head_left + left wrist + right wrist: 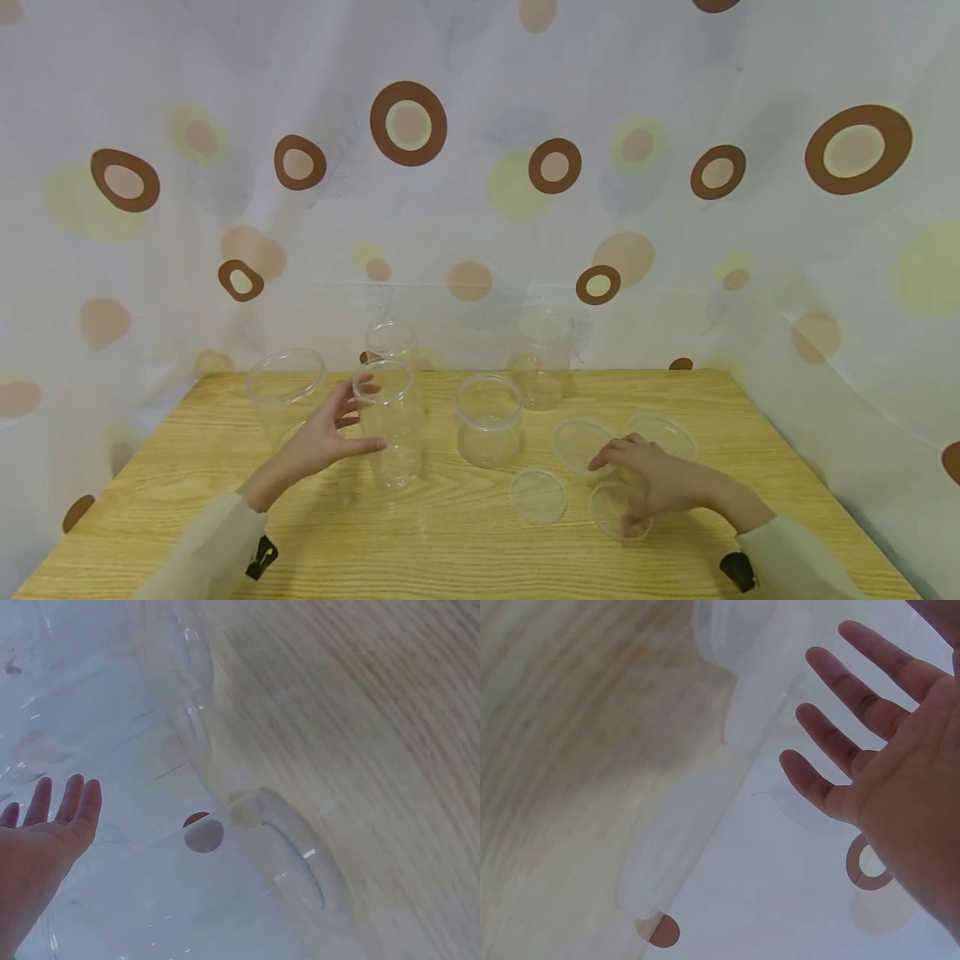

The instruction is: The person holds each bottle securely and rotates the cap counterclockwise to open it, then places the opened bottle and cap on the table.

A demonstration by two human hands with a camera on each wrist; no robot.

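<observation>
My left hand (330,429) is beside a tall, slim clear plastic jar (395,468) standing upright without a lid. Its thumb reaches across the near side in the head view, with the other fingers spread toward the far side. In the left wrist view the fingers (88,806) stretch out uncurled. Over a small round clear lid (606,507) lying on the table hovers my right hand (663,479), thumb and fingers apart. It partly hides that lid. The right wrist view has its fingers (832,739) spread and loosely extended, with nothing gripped.
A wide open jar (264,408) stands left of my left hand. Behind are a slim jar (391,342) and a tall one (542,392); a short jar (487,446) is central. More lids lie flat: one small (537,496), two larger (577,442), (678,433). Patterned cloth (480,208) surrounds the wooden table (465,550).
</observation>
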